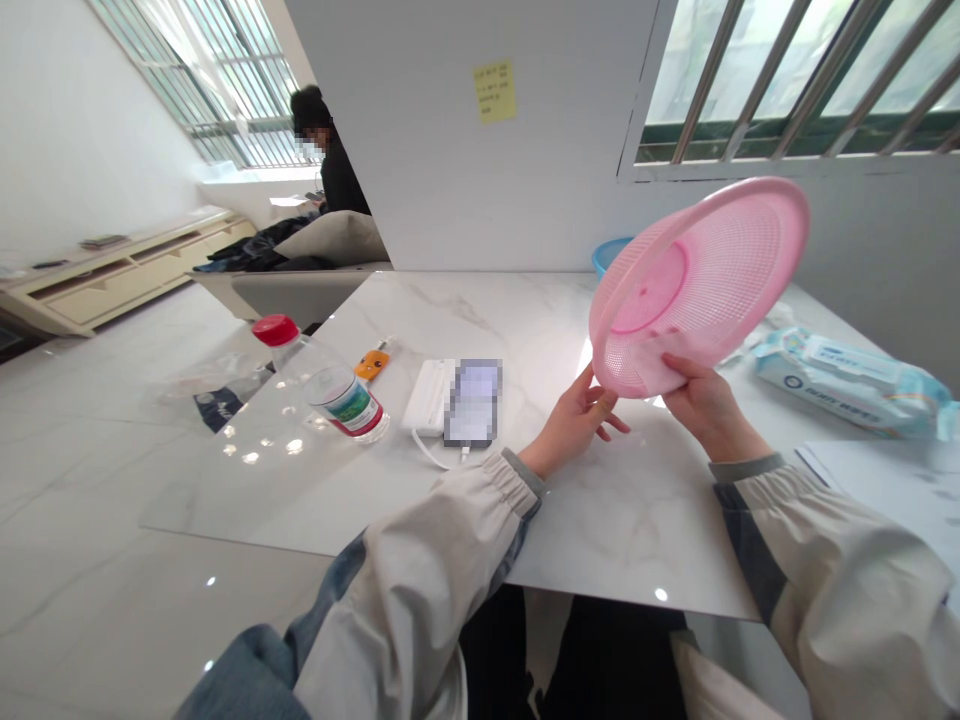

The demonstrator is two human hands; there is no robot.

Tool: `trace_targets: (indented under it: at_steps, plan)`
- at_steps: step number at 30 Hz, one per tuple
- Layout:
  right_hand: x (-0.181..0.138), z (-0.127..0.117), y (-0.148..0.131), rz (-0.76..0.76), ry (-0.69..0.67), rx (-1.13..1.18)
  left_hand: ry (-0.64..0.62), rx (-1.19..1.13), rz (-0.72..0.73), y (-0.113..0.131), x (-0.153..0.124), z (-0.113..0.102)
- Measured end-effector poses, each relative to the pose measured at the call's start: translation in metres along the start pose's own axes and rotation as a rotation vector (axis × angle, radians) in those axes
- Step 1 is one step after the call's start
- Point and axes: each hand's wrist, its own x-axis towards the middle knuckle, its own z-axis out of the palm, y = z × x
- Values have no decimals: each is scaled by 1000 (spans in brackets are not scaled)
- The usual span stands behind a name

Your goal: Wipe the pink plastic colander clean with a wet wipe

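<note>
A pink plastic mesh basket (765,250) is held up above the table, tilted on its side with its open mouth facing me. My right hand (705,405) is closed on its lower rim, thumb on the inside and the other fingers behind the mesh. A pale patch shows by those fingers; whether it is a cloth or skin seen through the mesh I cannot tell. At the lower left of the rim, my left hand (574,425) pinches the edge between thumb and index finger, its other fingers loosely spread.
On the white marble-patterned table (630,520) stand a red-capped bottle (349,405), a white power bank (429,397) cabled to a phone (474,402), and an orange item (372,364). A wipes pack (847,380) and papers (892,490) lie right. Behind the basket is a blue container (609,257). A person (341,170) sits far left.
</note>
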Motion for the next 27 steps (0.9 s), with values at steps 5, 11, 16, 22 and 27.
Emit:
trace_targets:
  at_steps: [5,11,16,22,27]
  plan:
    - [-1,2,-1,7,13,3,1,-6,6,0,0,0]
    - [-2,3,-1,20,22,0,-11,-2,13,-3,1,-1]
    - [-2,3,-1,5,5,1,-19,-1,16,-5,2,-2]
    - [-8,8,-4,22,25,16,-15,9,8,-3,2,-2]
    - [-10,10,-5,7,22,-9,-9,5,6,-1,1,-1]
